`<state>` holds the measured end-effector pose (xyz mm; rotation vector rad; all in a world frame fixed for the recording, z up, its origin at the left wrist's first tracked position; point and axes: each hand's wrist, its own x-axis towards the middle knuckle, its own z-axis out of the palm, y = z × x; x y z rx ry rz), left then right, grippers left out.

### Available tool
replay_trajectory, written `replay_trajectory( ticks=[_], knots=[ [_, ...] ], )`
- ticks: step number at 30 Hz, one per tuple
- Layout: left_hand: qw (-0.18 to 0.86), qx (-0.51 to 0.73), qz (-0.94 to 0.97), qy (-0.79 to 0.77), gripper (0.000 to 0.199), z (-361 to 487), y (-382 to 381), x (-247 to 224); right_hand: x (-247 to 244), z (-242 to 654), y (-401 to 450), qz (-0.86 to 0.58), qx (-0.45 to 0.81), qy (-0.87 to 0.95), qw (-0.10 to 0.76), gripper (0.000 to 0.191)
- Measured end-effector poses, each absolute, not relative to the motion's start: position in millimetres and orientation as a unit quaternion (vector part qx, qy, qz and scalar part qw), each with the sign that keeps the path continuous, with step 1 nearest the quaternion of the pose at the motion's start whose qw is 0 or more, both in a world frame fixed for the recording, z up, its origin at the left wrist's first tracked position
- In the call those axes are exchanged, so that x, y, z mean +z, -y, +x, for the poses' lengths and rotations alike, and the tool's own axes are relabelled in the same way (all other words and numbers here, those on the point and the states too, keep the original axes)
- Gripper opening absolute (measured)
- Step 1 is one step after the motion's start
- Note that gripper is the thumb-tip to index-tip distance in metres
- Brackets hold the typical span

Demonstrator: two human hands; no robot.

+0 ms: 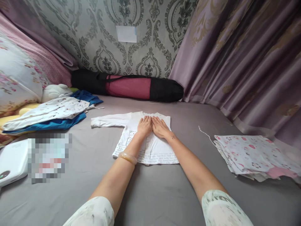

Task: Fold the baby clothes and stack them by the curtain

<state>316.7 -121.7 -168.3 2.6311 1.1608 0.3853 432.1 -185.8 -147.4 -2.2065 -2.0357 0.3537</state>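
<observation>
A small white shirt (157, 150) lies spread on the grey sheet, with one sleeve stretched out to the left. The sleeve on the right side does not show. My left hand (145, 126) rests flat on the upper middle of the shirt, near the neckline. Right beside it, my right hand (160, 126) also lies flat on the cloth, its fingers stretched forward. Below my left forearm, part of a bear drawing and a printed hem are visible on the shirt.
Folded patterned cloths (254, 157) lie at the right. White and blue clothes (54, 111) are piled at the left, above a white device (14, 160) and a blurred item (49, 157). A black and pink bag (129, 87) lies along the wall.
</observation>
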Motion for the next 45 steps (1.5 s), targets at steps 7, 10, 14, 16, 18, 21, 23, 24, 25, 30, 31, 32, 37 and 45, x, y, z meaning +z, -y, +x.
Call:
replay_trajectory(
  ticks=[7,10,14,16,18,21,23,24,25,30,31,32,37,45],
  knots=[
    [0.111,0.12,0.883,-0.44,0.056,314.3,121.5,-167.7,-150.6,441.6,187.6,-0.8,0.09,0.592,0.041,0.064],
    [0.118,0.103,0.869,-0.47,0.061,312.5,122.0,-166.0,-152.2,448.7,190.2,-0.831,0.076,0.549,0.038,0.065],
    [0.127,0.097,0.862,-0.48,0.064,312.8,122.2,-166.0,-154.4,453.8,192.2,-0.845,0.066,0.529,0.047,0.066],
    [0.143,0.097,0.862,-0.477,0.063,313.3,120.3,-164.8,-155.1,454.2,191.9,-0.845,0.061,0.53,0.041,0.066],
    [0.175,0.096,0.859,-0.472,0.063,311.4,115.9,-161.2,-155.5,454.0,191.3,-0.843,0.058,0.533,0.036,0.065],
    [0.253,0.118,0.851,-0.445,0.056,299.0,105.7,-152.5,-156.1,454.2,190.4,-0.841,0.051,0.537,0.033,0.065],
    [0.301,0.162,0.827,-0.446,0.05,284.3,98.9,-146.8,-156.9,454.8,189.6,-0.84,0.044,0.54,0.034,0.064],
    [0.315,0.188,0.809,-0.46,0.049,275.9,95.9,-144.6,-157.3,455.1,189.2,-0.839,0.041,0.541,0.035,0.064],
    [0.322,0.214,0.789,-0.478,0.048,267.3,93.3,-142.9,-157.7,455.4,188.8,-0.839,0.039,0.541,0.035,0.064],
    [0.31,0.306,0.721,-0.539,0.038,231.1,81.3,-139.1,-159.1,456.3,186.9,-0.839,0.031,0.543,0.025,0.064],
    [0.305,0.319,0.711,-0.547,0.036,225.3,78.7,-138.5,-159.2,456.2,186.6,-0.839,0.029,0.543,0.023,0.064],
    [0.3,0.33,0.701,-0.557,0.034,219.6,76.1,-137.7,-159.3,456.1,186.2,-0.839,0.029,0.543,0.021,0.064],
    [0.252,0.346,0.651,-0.627,0.034,189.2,67.1,-131.4,-158.6,455.4,183.4,-0.845,0.039,0.533,0.011,0.066],
    [0.133,0.359,0.513,-0.768,0.033,150.3,66.3,-129.7,-152.0,454.7,181.4,-0.848,0.072,0.525,-0.005,0.067]
  ],
)
